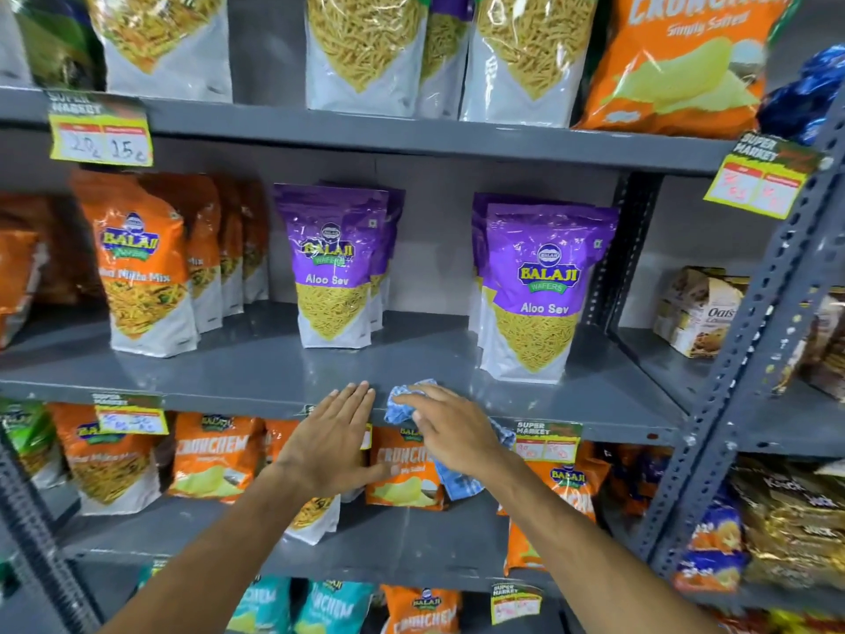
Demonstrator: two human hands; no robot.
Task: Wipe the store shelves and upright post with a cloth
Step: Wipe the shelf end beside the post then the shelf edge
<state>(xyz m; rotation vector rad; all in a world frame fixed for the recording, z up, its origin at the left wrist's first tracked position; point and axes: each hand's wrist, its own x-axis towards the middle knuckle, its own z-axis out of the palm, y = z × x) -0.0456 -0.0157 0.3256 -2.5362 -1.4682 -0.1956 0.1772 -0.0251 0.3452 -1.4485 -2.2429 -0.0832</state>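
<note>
A grey metal shelf (256, 372) runs across the middle of the view. My right hand (450, 430) presses a blue checked cloth (402, 407) against the shelf's front edge, and part of the cloth hangs below my wrist. My left hand (331, 439) is just left of it, flat with fingers together, its fingertips at the shelf edge and holding nothing. The perforated grey upright post (750, 359) stands at the right, apart from both hands.
Purple Aloo Sev packets (331, 267) and a second stack (537, 290) stand on the shelf behind my hands, orange mix packets (141, 267) at the left. Orange Crunchem bags (215, 455) fill the shelf below. Yellow price tags (100, 130) hang from shelf edges.
</note>
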